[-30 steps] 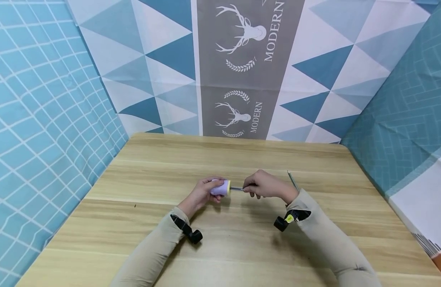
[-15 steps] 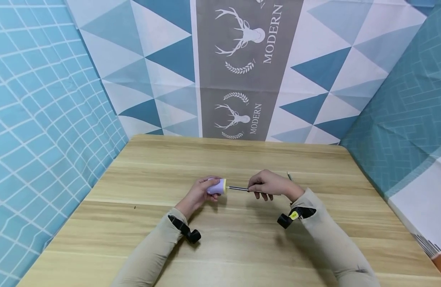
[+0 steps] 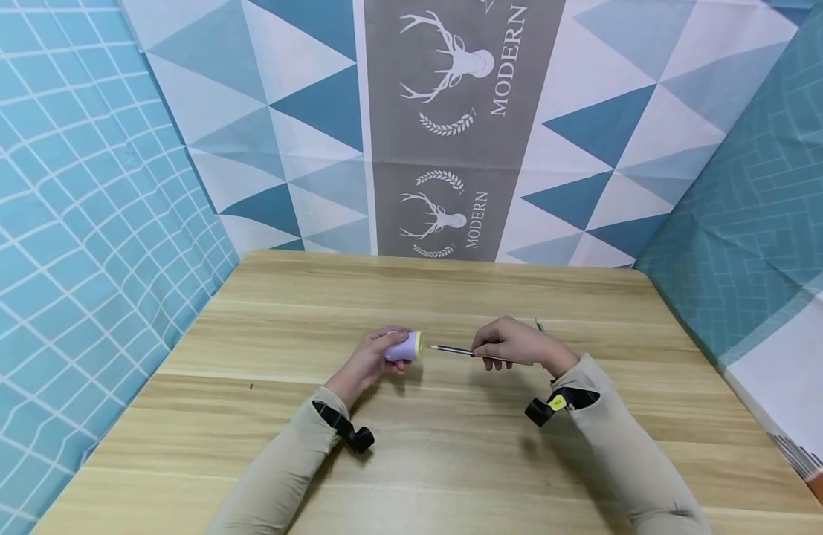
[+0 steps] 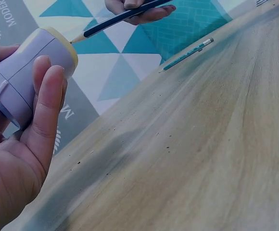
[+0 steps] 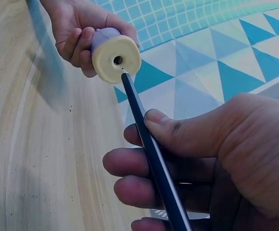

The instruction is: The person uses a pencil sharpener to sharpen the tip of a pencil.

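My left hand grips a purple pencil sharpener with a pale yellow end. In the right wrist view that yellow end faces me, with a dark round hole in its middle. My right hand pinches a dark striped pencil between thumb and fingers. The pencil's sharpened tip is outside the hole, just short of the yellow face. In the left wrist view the bare wood cone shows beside the sharpener's rim.
A second pencil, teal, lies on the wooden table beyond my right hand, partly hidden by it in the head view. Small dark specks dot the tabletop. Patterned cloth hangs behind the table and along its sides.
The pencil has come out of the sharpener's hole as my right hand moved to the right, baring its pointed tip. My left hand and the sharpener shifted slightly left.
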Motion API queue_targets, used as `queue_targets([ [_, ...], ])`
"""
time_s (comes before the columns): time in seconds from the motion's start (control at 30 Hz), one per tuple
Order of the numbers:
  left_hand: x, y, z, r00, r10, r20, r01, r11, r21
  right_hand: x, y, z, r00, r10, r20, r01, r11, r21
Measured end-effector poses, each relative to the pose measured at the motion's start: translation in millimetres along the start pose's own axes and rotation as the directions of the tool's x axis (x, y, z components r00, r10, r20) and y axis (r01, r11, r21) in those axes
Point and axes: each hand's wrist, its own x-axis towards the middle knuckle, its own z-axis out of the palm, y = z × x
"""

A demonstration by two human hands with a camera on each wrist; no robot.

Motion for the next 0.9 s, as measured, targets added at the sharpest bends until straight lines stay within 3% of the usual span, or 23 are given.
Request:
queue_targets([
  [0.43,-0.6,-1.5,0.3,1.000,0.003,0.002,-0.003,1.000,-0.005,0.2,2.1,2.2,1.000,-0.025,-0.008,0.025,0.999,0.038],
  [0.6,0.3,-2.7,-0.7,1.000,-0.007,-0.009,0.007,1.000,-0.011,-4.9,7.6,1.1,0.999,0.031,-0.029,-0.027,0.989,0.148],
  [0.9,0.0,-0.8,-1.8,1.000,-0.002,-0.018,0.002,1.000,-0.011,-14.1,17.1,-4.9,0.988,0.116,-0.106,-0.069,0.928,0.367],
])
